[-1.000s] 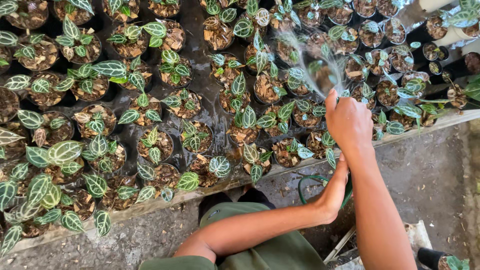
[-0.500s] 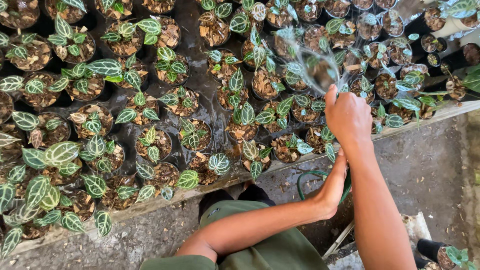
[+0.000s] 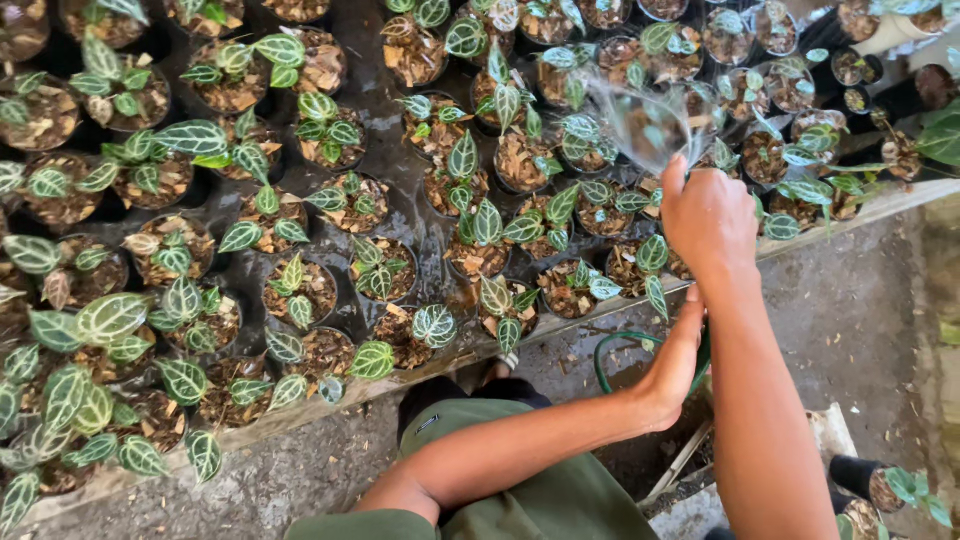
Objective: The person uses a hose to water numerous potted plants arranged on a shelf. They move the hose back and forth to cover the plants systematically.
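My right hand (image 3: 708, 218) is closed around the end of a green hose, thumb pressed over the outlet. A flat fan of water (image 3: 640, 120) sprays from it over small black pots of plants (image 3: 470, 215) with dark, white-veined leaves. My left hand (image 3: 682, 352) reaches under my right forearm and grips the green hose (image 3: 612, 350), which loops down by the bench edge. The hose end itself is hidden inside my right fist.
Many pots stand packed in rows on a wet black bench with a pale front edge (image 3: 880, 205). Below it lies a concrete floor (image 3: 850, 320). My green trousers (image 3: 540, 490) are at the bottom. One more potted plant (image 3: 885, 487) stands on the floor at lower right.
My right hand has shifted slightly farther over the pots, and the water fan moved with it. The left hand stays on the hose.
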